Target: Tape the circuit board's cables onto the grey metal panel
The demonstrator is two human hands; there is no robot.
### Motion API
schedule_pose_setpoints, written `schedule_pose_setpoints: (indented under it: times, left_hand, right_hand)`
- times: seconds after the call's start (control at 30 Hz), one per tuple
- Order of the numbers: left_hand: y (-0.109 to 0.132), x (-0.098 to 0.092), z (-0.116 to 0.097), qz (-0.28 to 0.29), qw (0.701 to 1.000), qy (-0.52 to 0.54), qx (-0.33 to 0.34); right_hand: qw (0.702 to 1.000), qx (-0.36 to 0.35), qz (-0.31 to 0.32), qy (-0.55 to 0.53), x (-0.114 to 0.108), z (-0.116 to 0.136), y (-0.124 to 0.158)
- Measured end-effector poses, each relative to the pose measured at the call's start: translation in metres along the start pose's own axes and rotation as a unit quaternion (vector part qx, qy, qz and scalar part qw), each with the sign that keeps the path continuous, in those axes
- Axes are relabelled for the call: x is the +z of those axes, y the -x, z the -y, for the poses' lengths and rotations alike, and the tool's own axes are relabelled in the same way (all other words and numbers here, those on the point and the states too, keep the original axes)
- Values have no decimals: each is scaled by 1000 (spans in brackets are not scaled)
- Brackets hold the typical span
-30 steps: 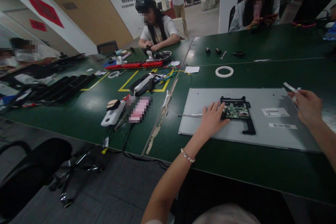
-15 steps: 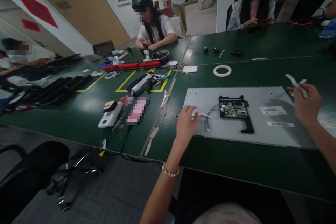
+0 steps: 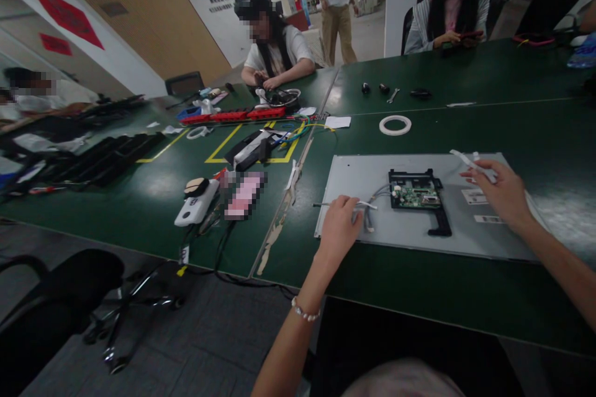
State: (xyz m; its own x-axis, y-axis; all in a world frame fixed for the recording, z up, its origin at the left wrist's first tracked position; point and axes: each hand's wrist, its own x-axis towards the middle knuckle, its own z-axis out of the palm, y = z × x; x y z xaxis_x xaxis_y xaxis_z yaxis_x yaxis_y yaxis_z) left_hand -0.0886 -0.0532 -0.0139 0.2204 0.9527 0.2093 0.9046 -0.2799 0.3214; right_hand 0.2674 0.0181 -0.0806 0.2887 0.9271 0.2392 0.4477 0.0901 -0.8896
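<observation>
A grey flat panel point(image 3: 344, 177) lies on the table with its back up, a green circuit board point(image 3: 416, 195) in a black bracket at its middle. My left hand point(image 3: 342, 223) is at the panel's left end, fingers loosely curved and the thumb apart. It rests over a thin light cable point(image 3: 367, 204); the stretch under the fingers is hidden. Grey wires point(image 3: 382, 190) run from the board toward this hand. Above the panel's right part, my right hand point(image 3: 500, 189) pinches a crumpled white strip point(image 3: 465, 159), which looks like tape.
Behind the panel lies a white tape roll point(image 3: 395, 125). A small wrench point(image 3: 393, 95) is farther back. Left of me are a white power bank point(image 3: 195, 205), a pink-screened phone point(image 3: 244, 195) and a black box point(image 3: 251, 147). A person point(image 3: 274, 49) sits across the table.
My right hand has moved left with the white strip, over the panel. My left hand has shifted slightly right and toward me; the cable under it stays put. A person behind has walked closer.
</observation>
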Motion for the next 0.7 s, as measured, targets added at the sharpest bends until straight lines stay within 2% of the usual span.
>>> schedule_pose_setpoints:
  times: [0.13,0.23,0.33,0.43,0.6,0.7]
  left_hand:
    - [-11,0,1,-1,998,-65,-3]
    - [-19,0,4,28,997,-78,-2]
    - [-24,2,7,58,996,-61,14]
    - [-26,4,9,60,997,-30,30]
    - [-29,5,9,59,997,-8,45]
    - [-31,5,8,62,997,-20,43]
  right_hand:
    - [995,-80,-2,59,4,7,4]
    - [990,-129,13,64,8,16,9]
    - [977,-192,49,85,14,25,15]
    - [960,-242,93,108,20,31,21]
    - [926,-284,206,137,27,37,30]
    - [914,-292,229,161,29,40,33]
